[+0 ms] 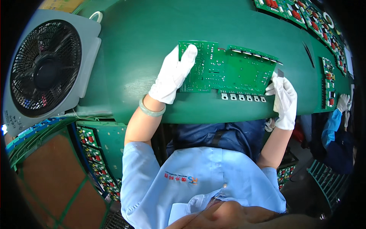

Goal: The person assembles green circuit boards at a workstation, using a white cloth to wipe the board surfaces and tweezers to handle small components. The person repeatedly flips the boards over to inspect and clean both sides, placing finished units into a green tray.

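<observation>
1. Over the green tabletop [133, 42], in the head view, a green circuit board [244, 72] is held in front of the person, its soldered face turned up toward the camera.
2. The left hand [177, 70], in a white glove, is closed on the board's left part: its thumb lies across the face and the other fingers are hidden behind the edge. A pale green bangle [151, 111] circles that wrist.
3. The right hand [283, 97], also gloved in white, is curled near the board's lower right corner. It grips a small dark grey flat piece [280, 73], which sticks up past the fingers; what kind of thing it is cannot be told, nor whether the fingertips touch the board.
4. Along the lower edge of the board's right half runs a row of silver tabs [241, 97] with holes; a dark strip [253, 54] with pale pieces follows the upper edge.
5. At the far left stands a grey box fan [45, 70] with a black grille.
6. Toward the upper right lie populated boards [295, 14] with red parts, a slim dark tool [308, 55] and, nearer the right rim, a smaller board [329, 82].
7. Beyond these, a co-worker's gloved hand [343, 103] and blue sleeve [331, 126] show.
8. Below the table, at lower left, more boards [95, 156] stand in a row.
</observation>
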Available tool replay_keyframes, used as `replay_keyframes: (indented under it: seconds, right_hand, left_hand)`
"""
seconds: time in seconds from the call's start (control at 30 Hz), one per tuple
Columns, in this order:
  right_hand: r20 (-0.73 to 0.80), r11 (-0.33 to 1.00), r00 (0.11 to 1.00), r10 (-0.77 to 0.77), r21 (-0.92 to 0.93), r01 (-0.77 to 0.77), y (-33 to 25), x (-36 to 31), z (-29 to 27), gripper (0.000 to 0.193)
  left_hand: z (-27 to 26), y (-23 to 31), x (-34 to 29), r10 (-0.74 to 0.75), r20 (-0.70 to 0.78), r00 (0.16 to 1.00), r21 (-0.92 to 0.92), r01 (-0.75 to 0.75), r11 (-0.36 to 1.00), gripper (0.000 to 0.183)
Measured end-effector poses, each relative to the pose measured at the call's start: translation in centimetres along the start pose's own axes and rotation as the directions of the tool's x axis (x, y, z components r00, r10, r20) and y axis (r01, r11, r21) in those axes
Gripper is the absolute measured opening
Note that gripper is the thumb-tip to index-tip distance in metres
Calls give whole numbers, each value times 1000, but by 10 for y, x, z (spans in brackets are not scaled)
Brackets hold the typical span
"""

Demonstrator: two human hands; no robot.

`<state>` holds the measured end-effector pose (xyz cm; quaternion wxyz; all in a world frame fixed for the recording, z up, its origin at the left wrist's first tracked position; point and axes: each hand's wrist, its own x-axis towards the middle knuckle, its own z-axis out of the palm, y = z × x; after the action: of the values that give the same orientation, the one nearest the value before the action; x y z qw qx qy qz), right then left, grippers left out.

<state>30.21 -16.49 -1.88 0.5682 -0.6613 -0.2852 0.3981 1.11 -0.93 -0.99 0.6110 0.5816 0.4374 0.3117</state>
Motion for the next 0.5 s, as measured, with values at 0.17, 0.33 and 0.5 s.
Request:
replay_keyframes:
  seconds: [0.17, 0.33, 0.5]
  right_hand:
    - [-49, 774, 868, -494, -478, 414, -7, -16, 4, 25]
    - [472, 395, 734, -488, -631, 668, -30, -28, 68, 38]
    - [668, 41, 411, -621, -495, 868, -20, -13, 85, 32]
  left_hand:
    - [4, 7, 3, -69, -32, 997, -71, 67, 995, 38]
    - [0, 5, 6, -46, -36, 998, 58, 48, 997, 39]
    - [2, 7, 4, -23, -35, 999, 59, 25, 998, 41]
